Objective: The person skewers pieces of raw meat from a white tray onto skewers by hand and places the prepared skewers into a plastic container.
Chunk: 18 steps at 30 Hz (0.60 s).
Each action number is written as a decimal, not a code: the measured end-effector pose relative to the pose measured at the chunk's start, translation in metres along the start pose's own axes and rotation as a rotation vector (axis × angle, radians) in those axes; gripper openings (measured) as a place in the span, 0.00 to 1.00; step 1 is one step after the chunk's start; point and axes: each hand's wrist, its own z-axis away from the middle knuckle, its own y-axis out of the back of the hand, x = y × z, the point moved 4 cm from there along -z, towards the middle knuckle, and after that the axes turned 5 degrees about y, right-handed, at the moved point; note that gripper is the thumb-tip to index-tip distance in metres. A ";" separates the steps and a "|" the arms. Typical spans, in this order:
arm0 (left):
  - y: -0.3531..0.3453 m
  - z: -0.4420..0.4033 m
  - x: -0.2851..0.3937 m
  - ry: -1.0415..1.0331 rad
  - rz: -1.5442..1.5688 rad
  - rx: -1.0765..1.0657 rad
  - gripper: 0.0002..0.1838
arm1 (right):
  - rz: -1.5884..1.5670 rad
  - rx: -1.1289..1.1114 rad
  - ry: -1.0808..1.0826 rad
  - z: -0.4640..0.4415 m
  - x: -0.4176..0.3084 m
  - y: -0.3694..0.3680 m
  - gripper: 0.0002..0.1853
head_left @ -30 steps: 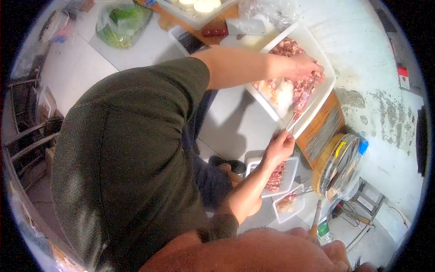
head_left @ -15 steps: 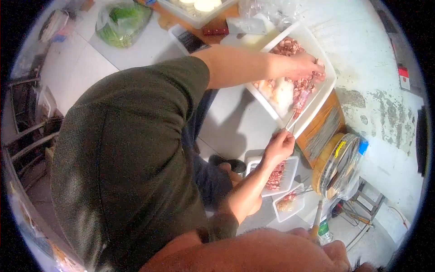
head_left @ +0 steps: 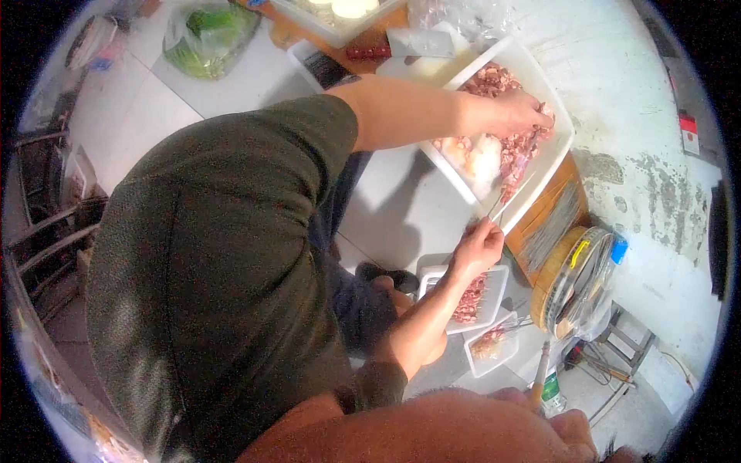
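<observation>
My left hand (head_left: 515, 114) is down in a white plastic tray (head_left: 563, 147) of cut raw meat (head_left: 494, 81). Its fingers are pinched on a small piece of meat (head_left: 548, 116) at the tray's far side. Thin skewers (head_left: 496, 208) are held in my right hand (head_left: 480, 245), closed just outside the tray's near corner. Pieces of meat (head_left: 512, 182) surround their upper part, over the tray. A pale, whitish lump (head_left: 484, 162) lies beside the meat. How the skewer tip meets my left fingers is hard to make out.
Bare skewers (head_left: 552, 228) lie on a wooden board (head_left: 540, 194). Below my right forearm, a white tray holds meat skewers (head_left: 469, 301); a smaller tray (head_left: 494, 351) stands beside it. A cleaver (head_left: 417, 43) lies beyond my left arm. A bag of greens (head_left: 208, 42) sits top left.
Both hands stay in nearly the same place. My left fingers have shifted only slightly over the meat, and the skewers in my right hand have tilted a little.
</observation>
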 end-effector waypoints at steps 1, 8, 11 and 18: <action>-0.001 0.003 0.001 -0.005 -0.044 0.001 0.06 | 0.003 -0.004 -0.003 0.000 -0.001 0.000 0.14; 0.002 -0.010 -0.018 -0.012 -0.020 0.046 0.07 | -0.097 0.007 -0.052 0.000 0.000 -0.006 0.12; -0.001 -0.005 -0.017 0.003 0.023 0.057 0.08 | -0.022 -0.001 -0.040 0.000 -0.008 -0.008 0.12; -0.003 -0.010 -0.033 0.003 0.059 0.064 0.08 | -0.117 0.016 -0.003 -0.005 0.004 -0.013 0.12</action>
